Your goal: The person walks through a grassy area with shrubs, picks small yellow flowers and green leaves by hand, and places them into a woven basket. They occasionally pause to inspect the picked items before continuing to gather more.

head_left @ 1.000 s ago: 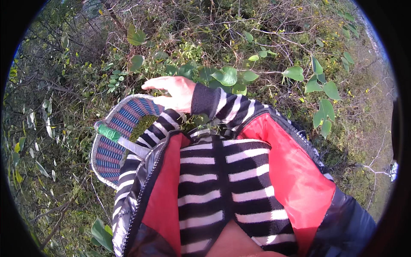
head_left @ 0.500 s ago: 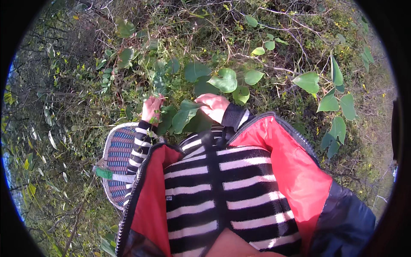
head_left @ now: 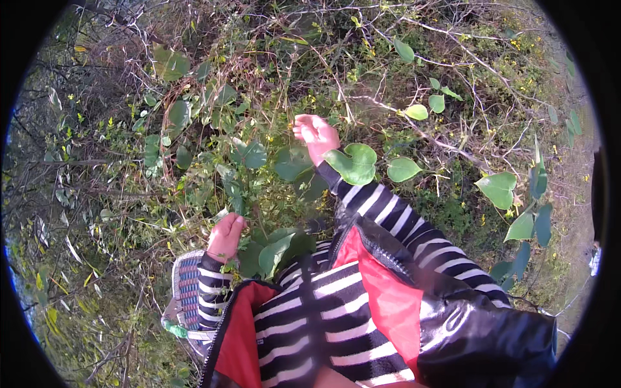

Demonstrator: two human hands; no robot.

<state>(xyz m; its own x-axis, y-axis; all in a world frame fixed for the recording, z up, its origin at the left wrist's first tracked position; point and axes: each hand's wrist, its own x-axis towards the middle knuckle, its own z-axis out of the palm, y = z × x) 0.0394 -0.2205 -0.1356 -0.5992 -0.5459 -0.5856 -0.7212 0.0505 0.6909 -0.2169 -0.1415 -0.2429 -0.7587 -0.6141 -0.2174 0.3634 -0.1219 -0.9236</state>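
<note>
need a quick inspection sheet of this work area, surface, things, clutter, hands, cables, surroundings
Surface: low tangled plants; no tabletop seen
Things: woven basket with a green-wrapped handle, partly hidden by the left sleeve; broad green leaf by the right wrist
Clutter: bare twigs at upper right; pale object at the right edge, too small to identify
Hands: left hand curled among leaves, grip unclear; right hand farther forward, fingers bent, grip unclear
Cables: nothing seen
Surroundings: sunlit outdoor scrub, small yellow flowers
</note>
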